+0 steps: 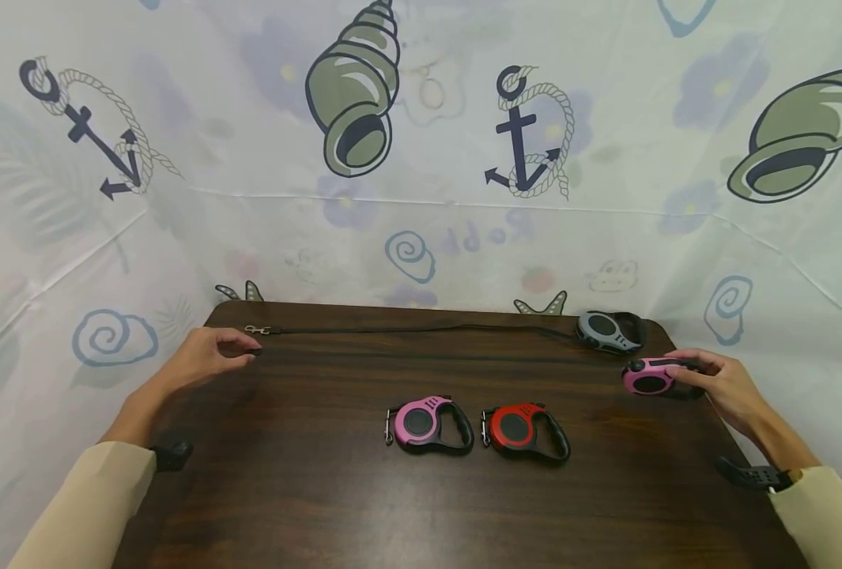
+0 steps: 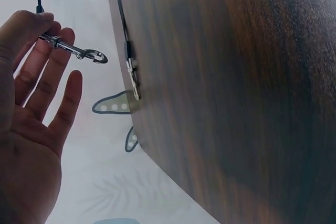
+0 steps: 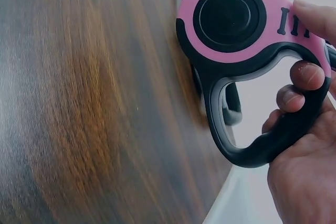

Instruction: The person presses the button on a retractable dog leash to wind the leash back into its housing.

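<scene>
My right hand [image 1: 732,389] grips the black handle of a pink retractable dog leash [image 1: 648,376] above the table's right side; in the right wrist view its fingers curl through the handle loop [image 3: 247,156]. The leash's dark cord [image 1: 449,358] runs drawn out across to my left hand [image 1: 203,357]. There, thumb and fingers pinch the cord's end by the metal snap clip [image 2: 79,51], whose hook points away from the palm. Behind it, a grey retractable leash [image 1: 609,330] lies with its cord [image 1: 406,329] stretched along the back edge, its clip [image 1: 258,329] at the far left.
A second pink retractable leash [image 1: 421,424] and a red one [image 1: 520,431] lie side by side mid-table, cords wound in, clips to the left. The dark wooden table [image 1: 321,506] meets a patterned white cloth [image 1: 449,158] at the back and sides.
</scene>
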The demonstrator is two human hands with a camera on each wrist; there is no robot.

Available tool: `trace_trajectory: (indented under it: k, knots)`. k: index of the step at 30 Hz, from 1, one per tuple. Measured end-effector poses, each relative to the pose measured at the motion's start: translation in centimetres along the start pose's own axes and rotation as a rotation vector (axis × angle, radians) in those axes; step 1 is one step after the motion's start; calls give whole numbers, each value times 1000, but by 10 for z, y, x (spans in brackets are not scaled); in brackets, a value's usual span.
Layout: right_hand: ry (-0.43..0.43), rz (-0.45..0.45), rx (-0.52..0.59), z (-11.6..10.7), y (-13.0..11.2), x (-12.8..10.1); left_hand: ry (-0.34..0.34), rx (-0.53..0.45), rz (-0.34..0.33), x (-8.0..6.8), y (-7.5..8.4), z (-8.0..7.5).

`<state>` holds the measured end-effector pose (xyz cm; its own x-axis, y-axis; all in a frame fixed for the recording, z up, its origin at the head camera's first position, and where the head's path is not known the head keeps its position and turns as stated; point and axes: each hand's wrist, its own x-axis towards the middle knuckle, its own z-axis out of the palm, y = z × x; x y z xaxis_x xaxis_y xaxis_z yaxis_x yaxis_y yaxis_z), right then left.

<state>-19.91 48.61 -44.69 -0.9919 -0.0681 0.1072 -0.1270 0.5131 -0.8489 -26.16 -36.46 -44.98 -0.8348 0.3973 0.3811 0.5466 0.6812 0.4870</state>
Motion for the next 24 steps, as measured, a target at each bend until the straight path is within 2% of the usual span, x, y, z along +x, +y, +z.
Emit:
trace_trajectory:
  k: [7, 17, 24]
  knots:
    - [31, 3, -117, 8, -7, 5, 4, 8, 10, 4, 5, 3]
    - [7, -26, -88, 19, -21, 14, 9, 16, 41, 11, 12, 10]
    - [-18, -54, -67, 26, -31, 21, -3, 6, 22, 16, 18, 13]
